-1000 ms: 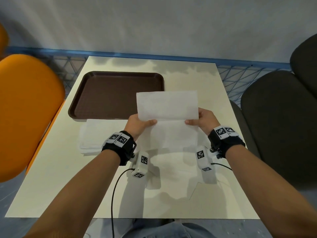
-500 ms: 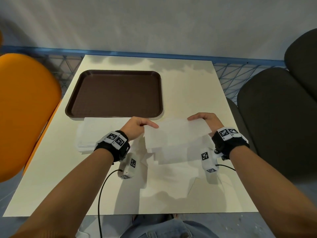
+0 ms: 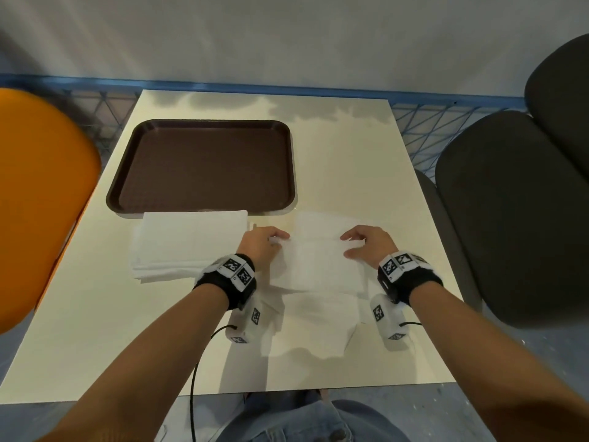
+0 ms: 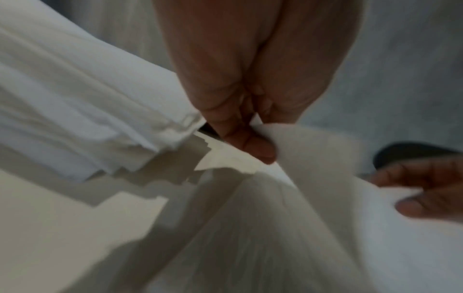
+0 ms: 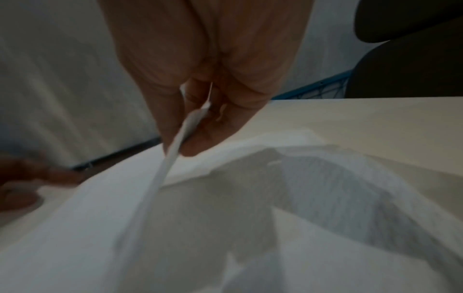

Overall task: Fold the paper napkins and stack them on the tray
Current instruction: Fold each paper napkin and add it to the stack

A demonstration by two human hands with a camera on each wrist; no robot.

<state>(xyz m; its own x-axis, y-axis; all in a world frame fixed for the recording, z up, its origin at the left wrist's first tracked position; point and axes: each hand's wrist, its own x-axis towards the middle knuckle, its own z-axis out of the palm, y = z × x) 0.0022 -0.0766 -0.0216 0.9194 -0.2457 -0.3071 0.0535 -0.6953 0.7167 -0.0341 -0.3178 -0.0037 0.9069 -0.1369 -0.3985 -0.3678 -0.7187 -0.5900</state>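
The left hand (image 3: 259,245) pinches the left end of a napkin (image 3: 318,260) between thumb and fingers; the left wrist view shows the paper edge caught at the fingertips (image 4: 253,146). The right hand (image 3: 369,244) pinches the right end the same way, the edge running up between thumb and fingers (image 5: 208,136) in the right wrist view. The napkin spans the gap between the two hands, its held edge raised a little and the sheet sagging down to the table (image 3: 344,148) toward the person. It looks doubled over, though the blur hides how neatly the layers meet.

Just left of the left hand lies a pile (image 3: 188,244) of flat napkins, its near corner fanned out in the left wrist view. Past both, the brown tray (image 3: 204,165) sits on the far left part of the table, its near rim just beside the pile's far edge. An orange chair (image 3: 41,199) stands left of the table, dark chairs (image 3: 516,218) right.
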